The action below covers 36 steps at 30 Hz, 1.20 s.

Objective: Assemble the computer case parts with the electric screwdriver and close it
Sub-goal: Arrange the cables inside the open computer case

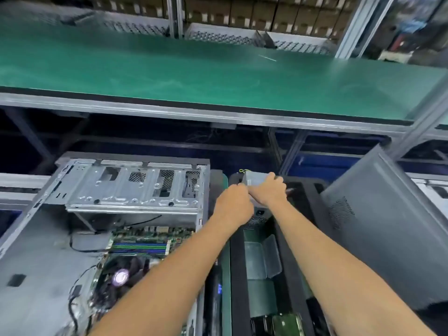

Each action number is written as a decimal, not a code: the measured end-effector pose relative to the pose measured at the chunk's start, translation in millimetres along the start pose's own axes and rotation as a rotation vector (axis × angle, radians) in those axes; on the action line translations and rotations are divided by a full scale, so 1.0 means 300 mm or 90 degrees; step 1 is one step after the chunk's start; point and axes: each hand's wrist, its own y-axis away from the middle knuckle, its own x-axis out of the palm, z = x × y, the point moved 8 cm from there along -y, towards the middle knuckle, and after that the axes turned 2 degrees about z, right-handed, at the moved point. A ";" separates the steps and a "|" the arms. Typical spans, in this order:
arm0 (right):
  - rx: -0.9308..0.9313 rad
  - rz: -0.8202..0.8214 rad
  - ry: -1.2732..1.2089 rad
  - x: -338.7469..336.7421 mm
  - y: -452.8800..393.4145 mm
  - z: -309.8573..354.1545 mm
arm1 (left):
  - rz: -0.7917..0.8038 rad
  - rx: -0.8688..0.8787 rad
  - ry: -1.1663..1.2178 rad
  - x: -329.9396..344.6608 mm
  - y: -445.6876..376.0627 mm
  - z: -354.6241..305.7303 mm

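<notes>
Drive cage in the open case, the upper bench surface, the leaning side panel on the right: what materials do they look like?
Drive cage: bare stamped sheet metal, probably galvanised steel; silvery sheen, punched holes, pressed ribs.
Upper bench surface: green mat, likely rubber or vinyl; matte with faint scuffs and a dark edge strip.
Side panel: sheet metal with a grey, probably painted, coat; even satin finish, perforated vent patch. Motion blur leaves finer texture open.
</notes>
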 end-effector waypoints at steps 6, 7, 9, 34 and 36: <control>0.092 -0.002 0.038 0.117 -0.107 -0.042 | 0.060 -0.101 0.042 0.066 -0.075 0.068; 0.107 -0.008 0.019 0.123 -0.125 -0.057 | 0.066 -0.104 0.046 0.069 -0.080 0.074; 0.123 -0.007 -0.010 0.136 -0.142 -0.074 | 0.068 -0.102 0.045 0.072 -0.081 0.076; -0.173 -0.245 -0.248 -0.635 0.704 0.316 | -0.193 -0.041 0.529 -0.435 0.184 -0.007; -0.204 -0.245 -0.267 -0.632 0.814 0.389 | -0.234 -0.038 0.540 -0.524 0.254 0.066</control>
